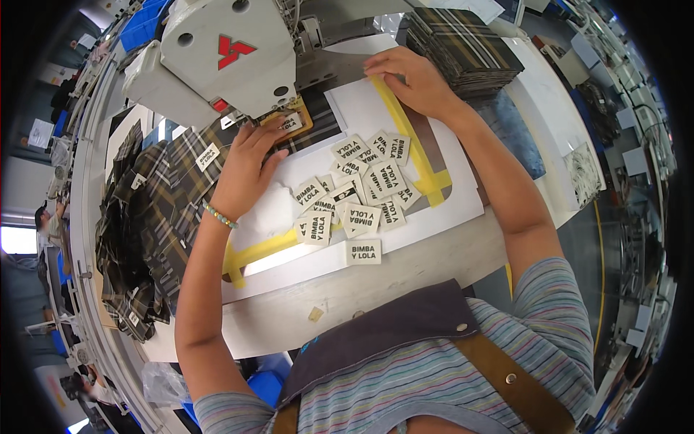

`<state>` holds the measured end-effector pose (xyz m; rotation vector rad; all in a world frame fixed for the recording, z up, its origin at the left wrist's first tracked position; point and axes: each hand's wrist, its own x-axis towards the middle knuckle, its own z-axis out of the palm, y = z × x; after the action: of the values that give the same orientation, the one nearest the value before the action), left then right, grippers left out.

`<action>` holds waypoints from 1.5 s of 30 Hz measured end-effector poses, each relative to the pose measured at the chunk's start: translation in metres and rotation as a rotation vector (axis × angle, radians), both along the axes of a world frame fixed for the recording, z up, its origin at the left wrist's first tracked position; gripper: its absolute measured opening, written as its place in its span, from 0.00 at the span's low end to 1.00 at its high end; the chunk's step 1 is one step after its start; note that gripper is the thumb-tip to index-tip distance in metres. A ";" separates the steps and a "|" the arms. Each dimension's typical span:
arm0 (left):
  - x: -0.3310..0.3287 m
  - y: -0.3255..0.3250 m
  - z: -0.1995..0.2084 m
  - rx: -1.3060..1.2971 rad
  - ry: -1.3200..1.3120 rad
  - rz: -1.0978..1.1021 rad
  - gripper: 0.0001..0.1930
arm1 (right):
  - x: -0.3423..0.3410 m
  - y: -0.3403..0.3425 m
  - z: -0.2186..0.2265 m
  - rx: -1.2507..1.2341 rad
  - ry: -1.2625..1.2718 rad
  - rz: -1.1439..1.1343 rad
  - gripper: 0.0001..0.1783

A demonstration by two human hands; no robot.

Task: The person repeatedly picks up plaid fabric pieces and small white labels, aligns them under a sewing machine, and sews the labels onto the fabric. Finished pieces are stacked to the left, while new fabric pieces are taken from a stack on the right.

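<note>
My left hand (pixel 249 160) lies with stretched fingers on dark plaid fabric (pixel 191 155), its fingertips beside the yellowish clamp frame (pixel 298 123) under the sewing machine head (pixel 231 54). Inside that frame a white printed label (pixel 289 123) shows on the fabric. My right hand (pixel 416 83) rests at the far end of a yellow tape strip (pixel 401 119), fingers loosely bent and apart, with nothing visible in them. Between my arms a loose heap of small cream printed labels (pixel 361 218) covers part of a white sheet (pixel 463 206) edged with yellow tape.
A tall stack of plaid pieces (pixel 470 47) stands at the back right. More plaid fabric (pixel 134 239) hangs in a bunch over the left table edge. A small beige scrap (pixel 316 314) lies near the front edge. Blue bins (pixel 144 23) stand at the back left.
</note>
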<state>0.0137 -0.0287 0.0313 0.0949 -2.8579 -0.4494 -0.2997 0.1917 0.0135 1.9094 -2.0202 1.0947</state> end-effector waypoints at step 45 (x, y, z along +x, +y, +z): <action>-0.017 -0.033 -0.008 0.085 -0.065 0.048 0.21 | 0.009 -0.005 -0.008 0.091 -0.041 0.054 0.15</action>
<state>-0.0029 -0.0618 0.0230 0.1960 -2.8926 -0.5680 -0.2910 0.1871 0.0060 2.0130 -2.0858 1.0807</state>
